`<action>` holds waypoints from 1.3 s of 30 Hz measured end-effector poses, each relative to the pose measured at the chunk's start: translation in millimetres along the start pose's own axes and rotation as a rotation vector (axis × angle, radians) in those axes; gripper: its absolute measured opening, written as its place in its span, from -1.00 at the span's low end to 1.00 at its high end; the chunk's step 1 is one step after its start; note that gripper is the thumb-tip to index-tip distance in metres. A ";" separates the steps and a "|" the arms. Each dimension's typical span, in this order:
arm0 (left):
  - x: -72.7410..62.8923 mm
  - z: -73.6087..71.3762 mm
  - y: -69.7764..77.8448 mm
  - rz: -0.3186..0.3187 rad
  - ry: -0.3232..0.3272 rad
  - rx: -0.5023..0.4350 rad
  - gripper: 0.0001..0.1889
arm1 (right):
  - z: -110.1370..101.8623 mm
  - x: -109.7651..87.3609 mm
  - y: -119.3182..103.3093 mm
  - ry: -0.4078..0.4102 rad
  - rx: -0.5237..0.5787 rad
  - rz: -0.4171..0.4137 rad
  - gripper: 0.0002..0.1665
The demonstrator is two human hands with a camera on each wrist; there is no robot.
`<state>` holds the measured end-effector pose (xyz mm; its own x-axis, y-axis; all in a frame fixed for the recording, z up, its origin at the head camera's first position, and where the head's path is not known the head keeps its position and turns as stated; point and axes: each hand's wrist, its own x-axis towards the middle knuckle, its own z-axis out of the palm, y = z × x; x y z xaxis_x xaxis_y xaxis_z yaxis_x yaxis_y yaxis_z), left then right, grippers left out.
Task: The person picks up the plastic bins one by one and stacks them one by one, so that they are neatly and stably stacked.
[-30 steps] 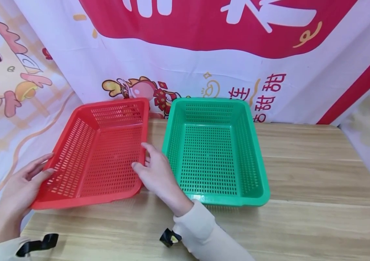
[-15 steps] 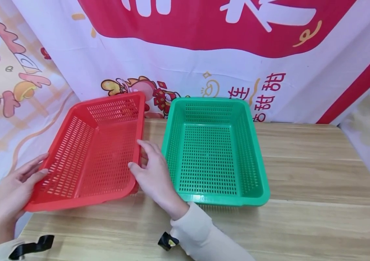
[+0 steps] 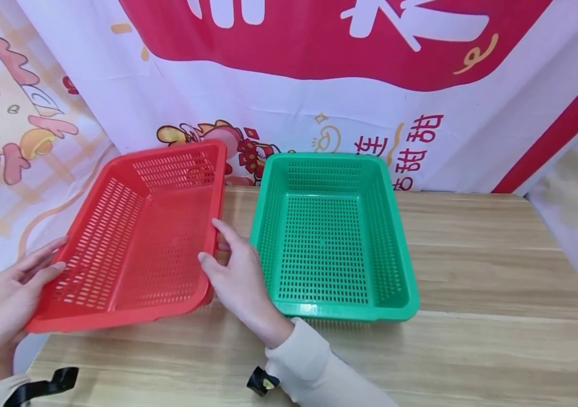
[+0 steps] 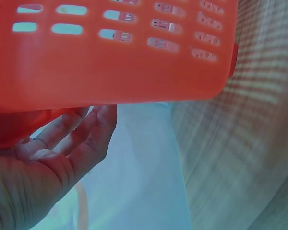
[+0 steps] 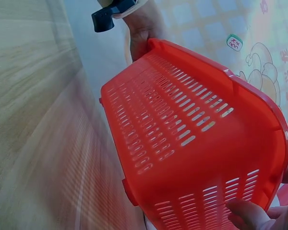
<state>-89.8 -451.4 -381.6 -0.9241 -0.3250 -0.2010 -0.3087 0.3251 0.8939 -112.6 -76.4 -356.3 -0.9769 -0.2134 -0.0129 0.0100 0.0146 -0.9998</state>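
Observation:
A red plastic basket with slotted walls is held by both hands at the left in the head view. It tilts, its left side lower, and the right wrist view shows its slotted underside raised off the table. My left hand grips the left rim, thumb on top; in the left wrist view its fingers curl up under the basket's edge. My right hand pinches the right rim, and its fingertips show against the wall in the right wrist view. Beside it a green plastic basket rests on the table.
The wood-grain table extends to the right of the green basket. A white and red printed cloth hangs behind, and another patterned cloth lines the left side. Black straps are on both wrists.
Both hands have shifted the red basket left, away from the green one, and its far edge has risen a little. The green basket has stayed in place.

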 end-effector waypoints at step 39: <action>-49.5 28.7 74.6 0.299 -0.064 -0.412 -0.46 | -45.7 -13.2 -38.8 0.087 0.076 -0.240 -0.15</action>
<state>-73.6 -385.6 -316.4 -0.9743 -0.2122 0.0752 0.0738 0.0146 0.9972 -109.9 -29.5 -316.8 -0.9679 -0.1168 0.2227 -0.2116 -0.1005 -0.9722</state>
